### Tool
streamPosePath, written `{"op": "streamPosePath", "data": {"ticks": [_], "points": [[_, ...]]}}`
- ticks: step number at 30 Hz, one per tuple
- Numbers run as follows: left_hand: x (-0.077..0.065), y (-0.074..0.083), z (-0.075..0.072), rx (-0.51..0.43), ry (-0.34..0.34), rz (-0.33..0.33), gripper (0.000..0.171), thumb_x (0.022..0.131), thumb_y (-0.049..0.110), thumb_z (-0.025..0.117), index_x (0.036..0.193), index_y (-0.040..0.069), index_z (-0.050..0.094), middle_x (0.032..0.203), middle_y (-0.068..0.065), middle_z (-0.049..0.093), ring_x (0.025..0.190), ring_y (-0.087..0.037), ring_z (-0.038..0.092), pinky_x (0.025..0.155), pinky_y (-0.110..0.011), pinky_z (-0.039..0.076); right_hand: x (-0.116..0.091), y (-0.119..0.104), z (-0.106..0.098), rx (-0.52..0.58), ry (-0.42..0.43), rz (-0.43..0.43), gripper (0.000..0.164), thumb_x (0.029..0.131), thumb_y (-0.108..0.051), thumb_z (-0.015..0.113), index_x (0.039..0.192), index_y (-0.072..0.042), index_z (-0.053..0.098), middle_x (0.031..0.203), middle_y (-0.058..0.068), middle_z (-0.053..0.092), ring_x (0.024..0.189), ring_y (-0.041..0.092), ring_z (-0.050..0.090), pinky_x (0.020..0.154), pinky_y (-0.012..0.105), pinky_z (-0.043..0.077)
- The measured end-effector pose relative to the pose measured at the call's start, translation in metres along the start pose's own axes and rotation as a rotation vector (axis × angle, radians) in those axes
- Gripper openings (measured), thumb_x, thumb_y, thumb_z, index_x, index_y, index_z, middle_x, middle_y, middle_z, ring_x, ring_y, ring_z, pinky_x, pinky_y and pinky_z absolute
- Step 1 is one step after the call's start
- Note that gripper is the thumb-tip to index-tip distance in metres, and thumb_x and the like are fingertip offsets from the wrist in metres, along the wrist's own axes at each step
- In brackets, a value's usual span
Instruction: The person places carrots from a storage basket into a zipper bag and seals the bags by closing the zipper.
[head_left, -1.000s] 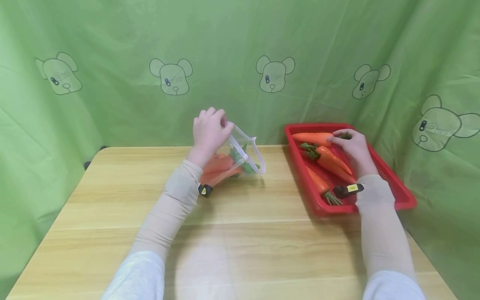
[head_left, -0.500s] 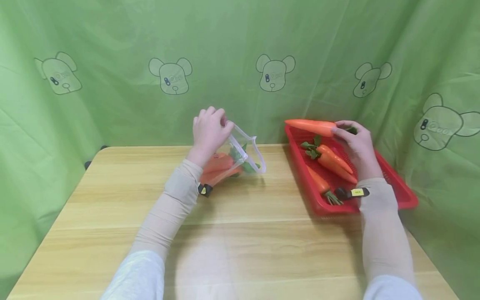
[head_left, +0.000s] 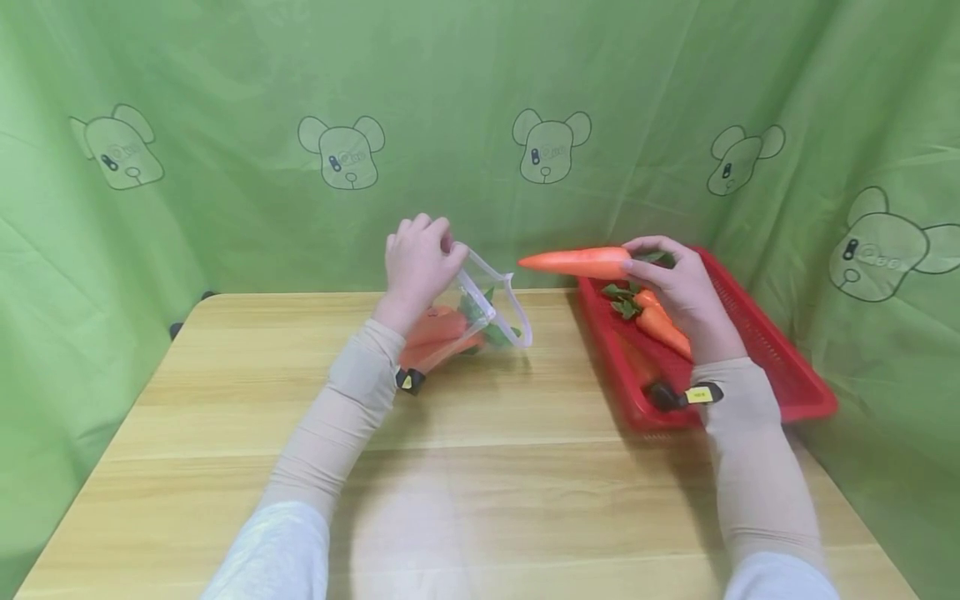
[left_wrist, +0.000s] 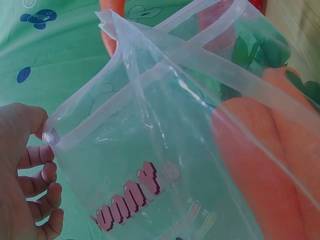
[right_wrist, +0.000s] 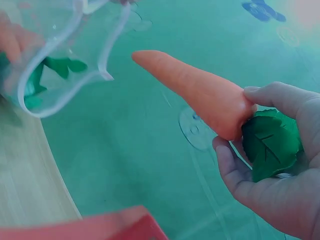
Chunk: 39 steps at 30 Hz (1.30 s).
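Observation:
My left hand [head_left: 422, 262] pinches the rim of a clear zip bag [left_wrist: 135, 145], whose mouth gapes toward the right. Inside the bag lie orange carrots with green leaves; pink lettering shows on its side in the left wrist view. My right hand [head_left: 678, 283] grips a carrot [head_left: 577, 262] by its thick leafy end, thumb on one side and fingers on the other. That carrot is in the air, nearly level, its tip pointing left at the bag's mouth but apart from it. In the right wrist view its green leaves [right_wrist: 272, 142] sit within my palm.
A red plastic basket [head_left: 806, 400] stands on the right of the wooden table [head_left: 450, 500]. Carrots [head_left: 663, 327] lie in it, partly covered by my right hand and wrist. A green printed curtain [head_left: 450, 83] hangs behind and along both sides.
My right hand has lifted the carrot out of the red basket and carried it left toward the bag. The left hand and the bag have stayed in place.

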<state>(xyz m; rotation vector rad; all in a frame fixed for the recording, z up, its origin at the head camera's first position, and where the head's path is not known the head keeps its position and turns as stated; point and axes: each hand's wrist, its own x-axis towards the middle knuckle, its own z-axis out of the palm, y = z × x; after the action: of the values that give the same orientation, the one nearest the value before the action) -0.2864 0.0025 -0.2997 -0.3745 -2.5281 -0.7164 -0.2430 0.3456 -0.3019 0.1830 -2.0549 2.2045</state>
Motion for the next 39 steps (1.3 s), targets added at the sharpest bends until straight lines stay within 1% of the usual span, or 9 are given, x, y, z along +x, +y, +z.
{"op": "streamPosePath", "data": {"ticks": [5, 10, 14, 18, 23, 29, 33, 36, 39], "points": [[-0.001, 0.001, -0.001, -0.002, 0.001, 0.000, 0.016, 0.087, 0.029, 0.059, 0.079, 0.015, 0.055, 0.084, 0.000, 0.054, 0.084, -0.021, 0.046, 0.074, -0.034, 0.036, 0.000, -0.001, 0.020, -0.210, -0.045, 0.040, 0.023, 0.084, -0.010, 0.074, 0.106, -0.014, 0.067, 0.082, -0.007, 0.068, 0.067, 0.004, 0.061, 0.058, 0.019, 0.048], [-0.001, 0.001, -0.001, -0.005, -0.003, 0.000, 0.016, 0.087, 0.029, 0.059, 0.079, 0.016, 0.055, 0.084, 0.000, 0.053, 0.085, -0.021, 0.046, 0.074, -0.034, 0.036, 0.002, 0.001, 0.039, -0.416, -0.061, 0.082, 0.030, 0.083, -0.024, 0.077, 0.110, -0.019, 0.065, 0.068, -0.010, 0.058, 0.054, 0.006, 0.046, 0.045, 0.025, 0.036], [-0.001, 0.001, -0.001, -0.007, -0.003, 0.001, 0.016, 0.086, 0.029, 0.059, 0.079, 0.016, 0.055, 0.084, 0.000, 0.053, 0.085, -0.021, 0.045, 0.074, -0.034, 0.035, 0.008, 0.007, 0.054, -0.496, -0.095, 0.061, 0.033, 0.082, -0.025, 0.078, 0.111, -0.016, 0.065, 0.076, -0.009, 0.057, 0.063, 0.009, 0.044, 0.055, 0.025, 0.040], [-0.001, 0.001, -0.001, -0.006, -0.001, 0.002, 0.015, 0.086, 0.028, 0.059, 0.078, 0.016, 0.055, 0.084, 0.000, 0.053, 0.084, -0.021, 0.045, 0.074, -0.034, 0.035, 0.016, 0.015, 0.068, -0.499, -0.152, 0.065, 0.035, 0.081, -0.023, 0.078, 0.112, -0.011, 0.064, 0.095, -0.005, 0.062, 0.083, 0.012, 0.054, 0.078, 0.026, 0.047], [-0.001, 0.000, 0.001, -0.007, 0.003, 0.007, 0.015, 0.085, 0.028, 0.059, 0.078, 0.016, 0.054, 0.083, 0.000, 0.052, 0.084, -0.021, 0.045, 0.074, -0.034, 0.035, 0.021, 0.023, 0.083, -0.516, -0.222, 0.087, 0.038, 0.082, -0.023, 0.077, 0.113, -0.008, 0.063, 0.106, 0.003, 0.065, 0.096, 0.018, 0.058, 0.088, 0.032, 0.046], [-0.001, -0.001, 0.002, -0.005, 0.004, 0.004, 0.015, 0.085, 0.028, 0.059, 0.078, 0.016, 0.054, 0.083, 0.000, 0.052, 0.084, -0.021, 0.045, 0.074, -0.034, 0.035, 0.023, 0.031, 0.095, -0.545, -0.256, 0.087, 0.043, 0.081, -0.025, 0.078, 0.118, -0.010, 0.061, 0.124, 0.009, 0.060, 0.117, 0.022, 0.051, 0.102, 0.044, 0.039], [-0.001, -0.001, 0.002, -0.004, 0.008, 0.004, 0.015, 0.085, 0.028, 0.059, 0.078, 0.016, 0.054, 0.083, 0.000, 0.052, 0.084, -0.021, 0.045, 0.074, -0.034, 0.036, 0.022, 0.033, 0.101, -0.546, -0.238, 0.052, 0.054, 0.082, -0.021, 0.077, 0.129, -0.011, 0.053, 0.129, 0.011, 0.056, 0.123, 0.025, 0.049, 0.104, 0.047, 0.039], [-0.001, -0.001, 0.002, -0.003, 0.007, 0.003, 0.015, 0.085, 0.028, 0.059, 0.078, 0.016, 0.054, 0.083, 0.000, 0.053, 0.084, -0.021, 0.045, 0.074, -0.034, 0.036, 0.020, 0.034, 0.107, -0.491, -0.191, 0.031, 0.057, 0.082, -0.014, 0.076, 0.131, -0.010, 0.047, 0.127, 0.011, 0.054, 0.116, 0.024, 0.053, 0.097, 0.039, 0.045], [-0.001, -0.001, 0.002, 0.000, 0.006, 0.001, 0.015, 0.085, 0.028, 0.059, 0.078, 0.016, 0.054, 0.084, 0.000, 0.053, 0.084, -0.021, 0.045, 0.074, -0.034, 0.036, 0.018, 0.035, 0.111, -0.435, -0.157, 0.019, 0.050, 0.083, -0.008, 0.073, 0.126, -0.007, 0.046, 0.119, 0.008, 0.055, 0.103, 0.018, 0.058, 0.088, 0.028, 0.050]]}}
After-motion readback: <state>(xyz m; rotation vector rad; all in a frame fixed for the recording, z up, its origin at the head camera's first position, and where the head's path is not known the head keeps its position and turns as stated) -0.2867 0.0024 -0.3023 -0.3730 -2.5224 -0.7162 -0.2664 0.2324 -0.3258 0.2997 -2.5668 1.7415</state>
